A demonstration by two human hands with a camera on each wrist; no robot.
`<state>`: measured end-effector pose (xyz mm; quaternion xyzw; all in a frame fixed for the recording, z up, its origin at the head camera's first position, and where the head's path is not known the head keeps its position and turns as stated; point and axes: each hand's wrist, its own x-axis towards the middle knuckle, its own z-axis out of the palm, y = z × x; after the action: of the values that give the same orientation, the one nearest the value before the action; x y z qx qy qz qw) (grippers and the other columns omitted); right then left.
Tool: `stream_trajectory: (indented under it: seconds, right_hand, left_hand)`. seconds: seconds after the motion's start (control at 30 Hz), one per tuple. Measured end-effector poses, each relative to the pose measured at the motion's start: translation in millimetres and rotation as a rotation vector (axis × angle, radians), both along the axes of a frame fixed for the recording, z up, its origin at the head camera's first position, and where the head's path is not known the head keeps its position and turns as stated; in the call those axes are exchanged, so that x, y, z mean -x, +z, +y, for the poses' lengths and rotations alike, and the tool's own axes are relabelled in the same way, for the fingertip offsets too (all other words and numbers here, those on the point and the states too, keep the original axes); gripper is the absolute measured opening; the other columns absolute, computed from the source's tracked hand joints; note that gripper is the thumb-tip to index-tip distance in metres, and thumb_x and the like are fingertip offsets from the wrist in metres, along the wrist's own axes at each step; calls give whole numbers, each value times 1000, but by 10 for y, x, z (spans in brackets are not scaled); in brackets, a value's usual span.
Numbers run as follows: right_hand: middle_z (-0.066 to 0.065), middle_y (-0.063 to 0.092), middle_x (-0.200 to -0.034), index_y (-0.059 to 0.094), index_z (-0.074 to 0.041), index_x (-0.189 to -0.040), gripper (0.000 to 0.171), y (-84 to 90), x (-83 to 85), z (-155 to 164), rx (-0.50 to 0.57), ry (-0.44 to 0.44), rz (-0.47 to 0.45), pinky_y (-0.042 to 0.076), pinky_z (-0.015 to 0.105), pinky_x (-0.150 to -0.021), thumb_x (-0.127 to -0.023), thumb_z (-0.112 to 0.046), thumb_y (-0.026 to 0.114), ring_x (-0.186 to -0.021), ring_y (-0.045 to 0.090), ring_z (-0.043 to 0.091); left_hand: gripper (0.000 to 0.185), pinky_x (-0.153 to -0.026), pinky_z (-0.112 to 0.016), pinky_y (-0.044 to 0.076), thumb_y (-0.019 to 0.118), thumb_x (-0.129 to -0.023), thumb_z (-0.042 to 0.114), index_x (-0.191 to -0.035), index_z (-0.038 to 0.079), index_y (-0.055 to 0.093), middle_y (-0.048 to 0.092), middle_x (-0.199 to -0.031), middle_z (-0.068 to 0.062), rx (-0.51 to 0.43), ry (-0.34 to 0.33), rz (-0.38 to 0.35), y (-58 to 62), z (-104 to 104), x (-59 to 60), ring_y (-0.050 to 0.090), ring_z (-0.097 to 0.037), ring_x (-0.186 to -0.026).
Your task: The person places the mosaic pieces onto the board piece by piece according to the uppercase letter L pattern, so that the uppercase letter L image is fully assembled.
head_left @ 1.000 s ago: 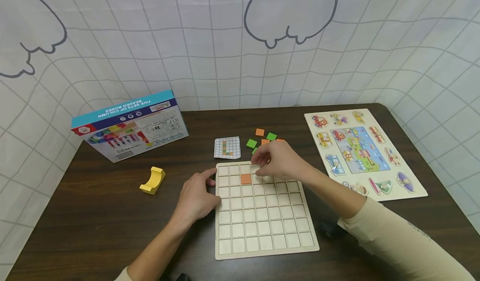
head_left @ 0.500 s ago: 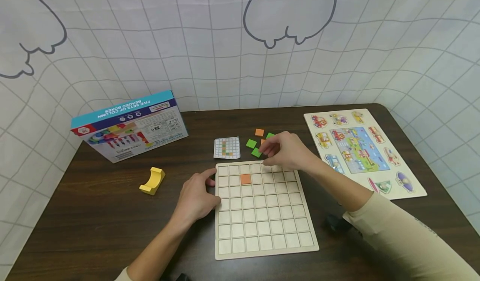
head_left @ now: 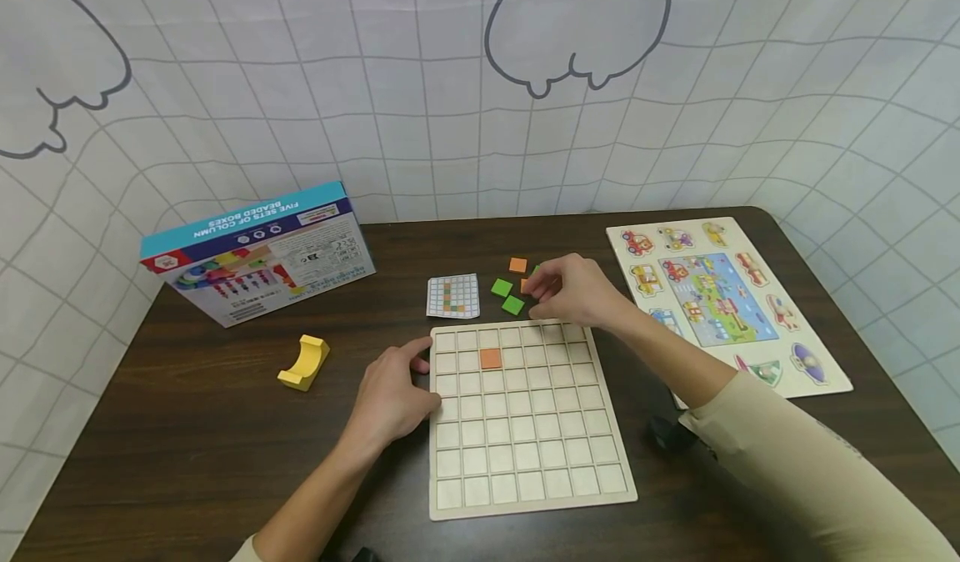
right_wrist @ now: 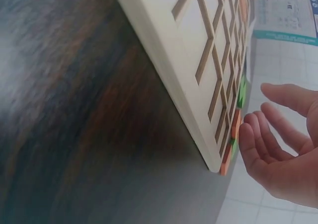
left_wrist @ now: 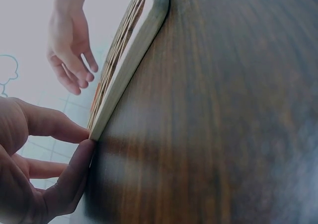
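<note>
A pale wooden grid board (head_left: 528, 433) lies on the dark table, with one orange square tile (head_left: 491, 358) in a cell of its second row. My left hand (head_left: 395, 391) rests its thumb and fingertips against the board's left edge, seen close up in the left wrist view. Past the board's far edge, my right hand (head_left: 576, 293) hovers by loose tiles, fingers loosely bent and a gap showing between thumb and fingers. Nothing shows in its grasp in the right wrist view. Among the loose tiles are a green tile (head_left: 513, 305) and an orange tile (head_left: 518, 265); the hand partly hides others.
A small card (head_left: 453, 296) printed with a coloured grid pattern lies behind the board. To the left are a yellow curved block (head_left: 304, 363) and a standing toy box (head_left: 262, 253). At right lies a wooden picture puzzle (head_left: 806, 308). A grid-patterned curtain (head_left: 450, 145) hangs behind the table.
My right hand has moved from over the board's top row to the right and away, toward the loose tiles, uncovering the top-row cells. The left hand has stayed at the board's edge.
</note>
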<state>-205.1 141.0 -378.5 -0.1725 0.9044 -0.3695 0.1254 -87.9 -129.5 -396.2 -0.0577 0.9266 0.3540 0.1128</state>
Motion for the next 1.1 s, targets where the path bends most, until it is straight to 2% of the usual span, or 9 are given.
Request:
stream_trajectory:
  seconds: [0.57,1.1]
  right_hand:
    - [3,74,-93,79,-8,-102,25,-147,90,-199,-28,-19,-24,54,33,-80,-78,-11,83,-87,66,18]
    - [3,72,-88,79,-6,-100,23,-181,99,-274,-97,-16,32,52,34,-79,-79,-11,84,-87,63,20]
  left_hand:
    - [78,-86,-42,45,75,-70,0,-147,8,59,67,-109,-8,1,7,-1,-5,4,2,56,-30,-102]
    - [78,-87,-43,46,76,-71,0,-146,8,59,67,-108,-8,0,3,3,-17,-2,3,56,-31,-102]
